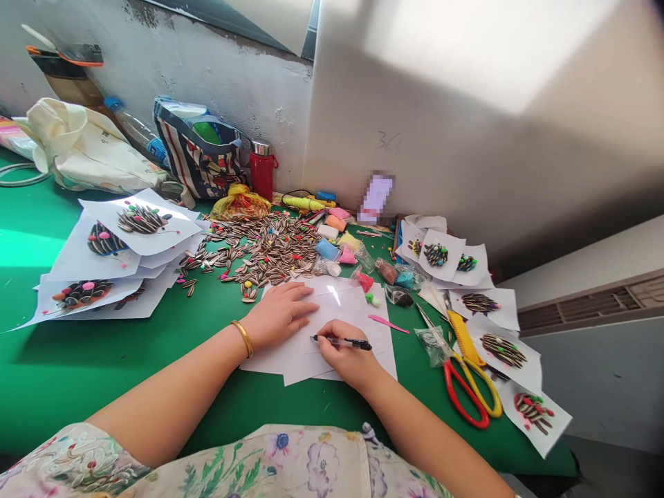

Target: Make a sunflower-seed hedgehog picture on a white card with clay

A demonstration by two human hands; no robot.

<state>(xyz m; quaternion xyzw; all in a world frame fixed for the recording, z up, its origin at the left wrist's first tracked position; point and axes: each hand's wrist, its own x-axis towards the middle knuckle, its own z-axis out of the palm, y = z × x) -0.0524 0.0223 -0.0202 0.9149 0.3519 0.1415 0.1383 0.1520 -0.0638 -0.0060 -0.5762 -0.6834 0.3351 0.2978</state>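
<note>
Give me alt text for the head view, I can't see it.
A person's right hand holds a pen to white paper; the left hand rests there. Striped seeds lie beyond, seed-decorated sheets left and right, scissors at right, on a green table.

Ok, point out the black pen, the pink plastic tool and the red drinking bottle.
Black pen [355,343]: head view, rear of the barrel.
Pink plastic tool [389,324]: head view, middle of the shaft.
Red drinking bottle [262,177]: head view, side of its body.
</note>
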